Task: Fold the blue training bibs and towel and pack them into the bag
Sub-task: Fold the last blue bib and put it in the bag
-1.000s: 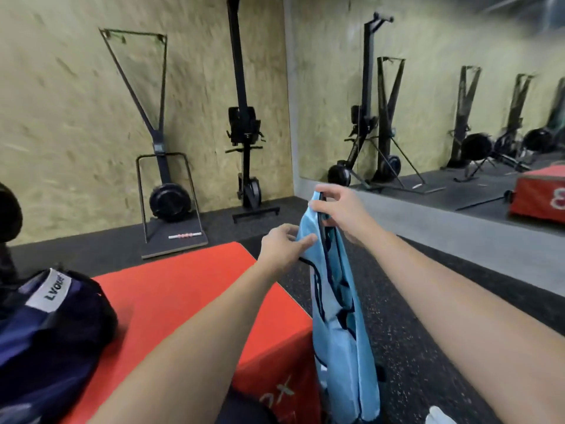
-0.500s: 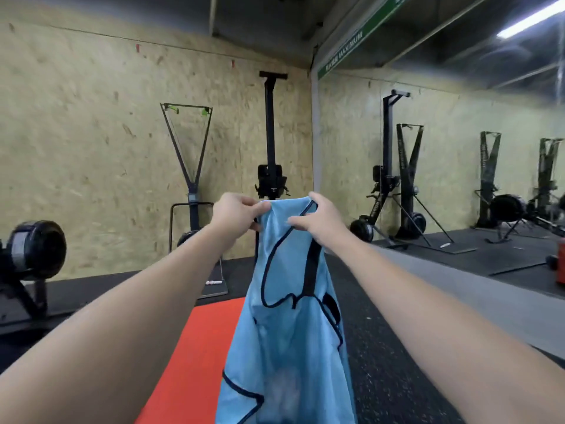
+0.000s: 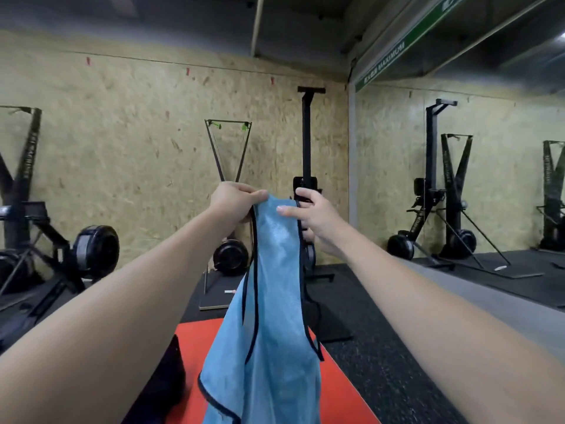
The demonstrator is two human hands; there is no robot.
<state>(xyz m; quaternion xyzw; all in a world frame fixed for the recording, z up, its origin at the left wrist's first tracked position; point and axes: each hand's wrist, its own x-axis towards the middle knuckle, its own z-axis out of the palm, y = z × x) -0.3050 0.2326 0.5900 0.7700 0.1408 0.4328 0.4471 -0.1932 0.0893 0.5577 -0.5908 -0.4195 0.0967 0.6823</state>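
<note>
A light blue training bib [image 3: 275, 301] with dark trim hangs in front of me at chest height, draping down over the red box [image 3: 342, 402]. My left hand [image 3: 235, 203] grips its top left corner. My right hand [image 3: 308, 218] pinches the top right edge between thumb and fingers. A dark bag [image 3: 162, 384] shows partly at the bottom left, behind my left forearm. No towel is in view.
Black gym machines stand along the chipboard wall: a flywheel machine [image 3: 91, 252] at left, a tall upright one [image 3: 307, 185] behind the bib. A wall mirror [image 3: 458, 179] fills the right side. Black rubber floor [image 3: 382, 362] surrounds the red box.
My head has tilted up and both hands have lifted the bib higher. The bib now hangs narrower, its top edge gathered between my hands.
</note>
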